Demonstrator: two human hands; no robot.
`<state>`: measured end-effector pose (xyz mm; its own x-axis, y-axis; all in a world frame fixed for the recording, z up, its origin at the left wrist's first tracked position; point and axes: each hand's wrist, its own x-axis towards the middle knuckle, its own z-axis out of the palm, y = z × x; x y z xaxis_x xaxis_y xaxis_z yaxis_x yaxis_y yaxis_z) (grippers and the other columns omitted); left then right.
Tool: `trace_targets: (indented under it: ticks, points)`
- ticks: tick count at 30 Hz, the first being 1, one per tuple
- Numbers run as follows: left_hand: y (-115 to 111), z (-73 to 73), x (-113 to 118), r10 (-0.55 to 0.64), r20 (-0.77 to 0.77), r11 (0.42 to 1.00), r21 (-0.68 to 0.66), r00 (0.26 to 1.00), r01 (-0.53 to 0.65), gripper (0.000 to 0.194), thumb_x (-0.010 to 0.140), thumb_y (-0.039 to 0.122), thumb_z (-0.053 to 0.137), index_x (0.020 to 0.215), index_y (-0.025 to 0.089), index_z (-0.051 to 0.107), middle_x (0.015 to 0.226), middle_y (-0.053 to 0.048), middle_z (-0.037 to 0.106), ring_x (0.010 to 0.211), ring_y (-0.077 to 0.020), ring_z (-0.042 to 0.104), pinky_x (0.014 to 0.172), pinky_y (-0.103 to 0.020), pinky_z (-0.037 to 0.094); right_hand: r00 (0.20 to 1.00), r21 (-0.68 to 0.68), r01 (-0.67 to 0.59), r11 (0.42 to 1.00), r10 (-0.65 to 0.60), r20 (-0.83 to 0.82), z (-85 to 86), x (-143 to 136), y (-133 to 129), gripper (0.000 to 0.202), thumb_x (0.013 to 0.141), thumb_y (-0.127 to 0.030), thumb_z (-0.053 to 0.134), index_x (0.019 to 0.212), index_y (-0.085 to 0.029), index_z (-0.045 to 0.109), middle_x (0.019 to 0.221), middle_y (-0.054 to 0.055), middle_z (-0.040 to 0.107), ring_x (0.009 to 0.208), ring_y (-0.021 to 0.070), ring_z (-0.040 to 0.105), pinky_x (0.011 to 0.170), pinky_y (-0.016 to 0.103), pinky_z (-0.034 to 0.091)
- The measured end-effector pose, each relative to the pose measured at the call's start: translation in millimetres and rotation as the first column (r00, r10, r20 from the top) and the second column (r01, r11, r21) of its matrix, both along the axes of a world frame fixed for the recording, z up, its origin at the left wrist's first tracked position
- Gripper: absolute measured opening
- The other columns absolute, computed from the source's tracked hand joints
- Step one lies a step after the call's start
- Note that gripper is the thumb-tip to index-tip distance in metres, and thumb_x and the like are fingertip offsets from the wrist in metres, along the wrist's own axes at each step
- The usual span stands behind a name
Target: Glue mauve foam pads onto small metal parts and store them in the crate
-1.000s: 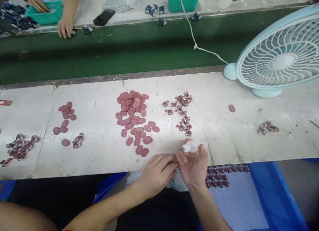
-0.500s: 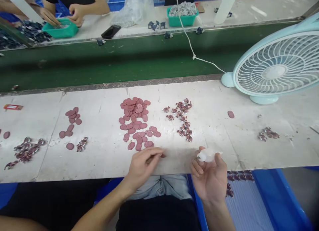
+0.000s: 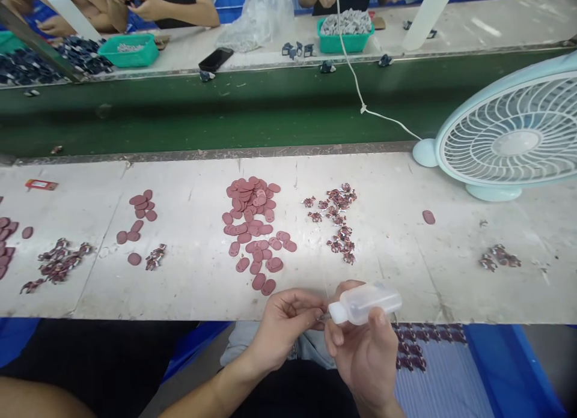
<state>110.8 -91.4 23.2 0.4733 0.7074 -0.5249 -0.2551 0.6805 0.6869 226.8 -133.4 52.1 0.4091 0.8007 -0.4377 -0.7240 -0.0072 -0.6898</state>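
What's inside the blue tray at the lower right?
Small reddish parts lie in rows in the blue tray. The worktable covers its far end, and the right hand part of its left side; contents there are hidden.

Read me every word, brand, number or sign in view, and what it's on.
None can be read.
Red item with a white label, far left on the bench: any print is too small and blurred.
Squeeze bottle in the right hand: no legible lettering.
Fan: no legible brand.
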Motion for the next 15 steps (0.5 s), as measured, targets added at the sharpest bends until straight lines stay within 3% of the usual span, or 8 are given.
trace_targets:
  ticks: [4,7,9,13,15]
  points:
    - [3.9,-3.4,-3.4,-0.103,-0.051,0.991,0.082,0.993,0.107,0.018,0.074,0.024,0.083,0.089,0.017,0.076,0.081,-0.005,0.077,0.070,-0.0128,0.068,0.062,-0.020,0.051,0.999,0.010,-0.003,1.000,0.003,-0.035,4.6,2.0,3.5,0.040,0.079,-0.059,0.070,0.098,-0.024,0.069,0.063,-0.002,0.056,0.040,0.0090,0.044,0.030,0.020,0.039]
    - [5.4,2.2,-4.1,-0.188,-0.064,0.969,0.153,0.980,0.196,0.012,0.081,0.025,0.076,0.090,0.018,0.075,0.085,-0.006,0.076,0.070,-0.0149,0.067,0.064,-0.024,0.051,0.998,0.024,0.008,1.000,-0.007,-0.061,7.6,3.8,7.0,0.039,0.079,-0.058,0.070,0.098,-0.024,0.070,0.061,-0.003,0.054,0.040,0.0081,0.042,0.031,0.019,0.038]
    - [5.0,11.8,-4.4,-0.241,-0.123,0.922,0.280,0.963,0.267,0.014,0.090,0.026,0.065,0.088,0.018,0.076,0.084,-0.007,0.074,0.074,-0.0174,0.066,0.072,-0.029,0.051,0.998,0.030,0.010,1.000,-0.008,-0.057,8.0,5.1,9.2,0.040,0.079,-0.058,0.070,0.097,-0.023,0.070,0.060,-0.003,0.054,0.040,0.0080,0.043,0.032,0.018,0.039]
    - [3.2,30.3,-6.0,-0.272,-0.286,0.758,0.524,0.919,0.388,0.032,0.099,0.027,0.048,0.087,0.017,0.075,0.081,-0.007,0.069,0.077,-0.0176,0.061,0.077,-0.029,0.047,1.000,0.047,0.012,0.999,-0.011,-0.011,5.4,6.0,10.4,0.038,0.082,-0.057,0.067,0.100,-0.023,0.069,0.061,-0.003,0.055,0.041,0.0087,0.047,0.034,0.019,0.042]
    - [3.8,32.3,-6.6,-0.284,-0.289,0.754,0.521,0.914,0.399,0.032,0.099,0.028,0.047,0.089,0.016,0.075,0.082,-0.007,0.068,0.076,-0.0164,0.058,0.076,-0.028,0.045,1.000,0.046,0.017,0.999,-0.017,0.016,3.8,4.8,9.3,0.036,0.084,-0.055,0.065,0.100,-0.023,0.068,0.064,-0.003,0.058,0.041,0.0087,0.048,0.036,0.019,0.043]
